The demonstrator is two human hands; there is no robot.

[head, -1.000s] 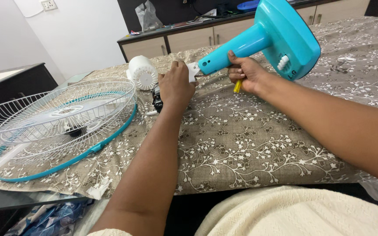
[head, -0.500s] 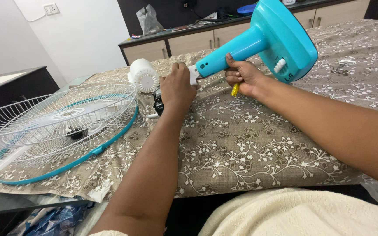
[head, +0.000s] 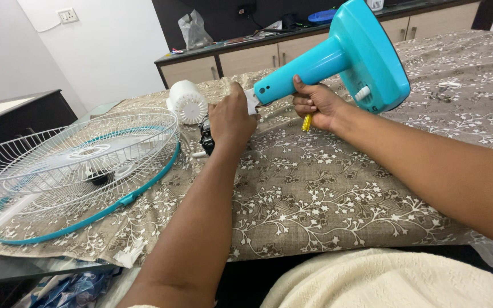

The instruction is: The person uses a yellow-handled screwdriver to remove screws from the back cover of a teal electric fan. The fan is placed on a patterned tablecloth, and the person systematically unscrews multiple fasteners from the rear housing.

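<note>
My right hand (head: 316,104) grips the turquoise neck of a fan stand (head: 349,56), lifted and tilted over the table, and also holds a yellow-handled screwdriver (head: 307,122) under its fingers. My left hand (head: 230,120) is closed over the black fan motor (head: 205,136) and the white joint where the stand's neck ends. A white motor cover (head: 188,101) lies just left of that hand. The fan's wire grille (head: 69,165) with its turquoise rim lies flat at the left.
A floral brown cloth (head: 326,188) covers the table. A low cabinet (head: 246,54) with clutter on top runs along the back wall. A dark side table (head: 24,111) stands at the left. Cream fabric (head: 383,279) lies across my lap.
The stand has risen slightly and shifted a little left with my right hand. My left hand stays closed on the motor.
</note>
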